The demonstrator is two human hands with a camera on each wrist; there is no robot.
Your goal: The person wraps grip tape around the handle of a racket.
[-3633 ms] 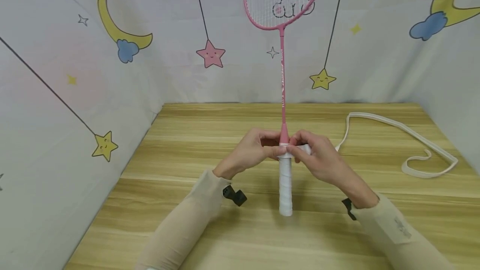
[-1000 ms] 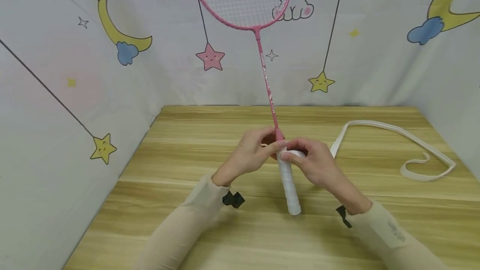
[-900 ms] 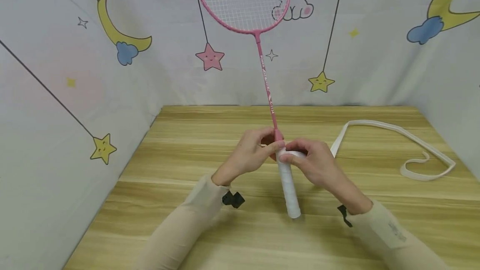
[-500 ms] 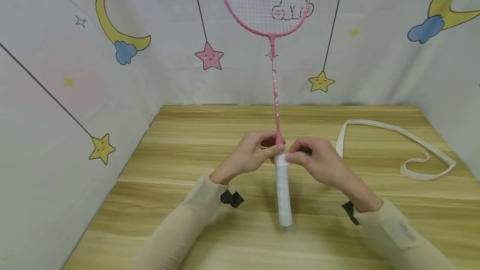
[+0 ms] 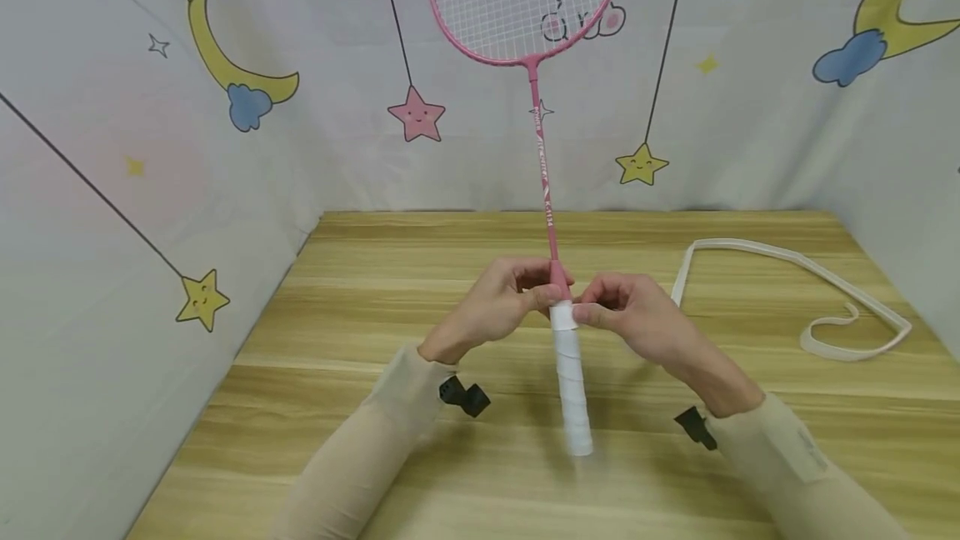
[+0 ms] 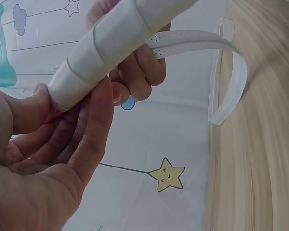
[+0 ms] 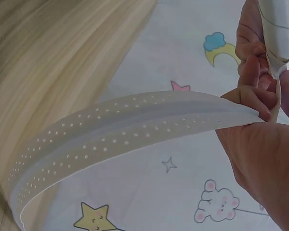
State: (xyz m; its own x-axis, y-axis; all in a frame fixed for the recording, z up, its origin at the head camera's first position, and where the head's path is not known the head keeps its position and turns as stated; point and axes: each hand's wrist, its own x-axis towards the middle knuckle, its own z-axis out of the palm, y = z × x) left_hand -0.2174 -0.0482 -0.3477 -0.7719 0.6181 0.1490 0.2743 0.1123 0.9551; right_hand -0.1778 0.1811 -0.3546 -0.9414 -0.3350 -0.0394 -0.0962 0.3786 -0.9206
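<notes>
Left hand (image 5: 491, 302) pinched the near-upright racket (image 5: 541, 144); right hand (image 5: 648, 319), at its handle (image 5: 573, 390), pinched tape (image 5: 750, 245) trailing toward the table's right edge (image 5: 876, 269).

Wood-grained table (image 5: 375, 273) across the lower half of the head view, pale cloth backdrop (image 5: 480, 173) above, printed yellow moon (image 5: 215, 57) with blue cloud (image 5: 247, 107) at upper left, pink star (image 5: 416, 114) left of upper centre, smiling yellow star (image 5: 202, 300) at left.
</notes>
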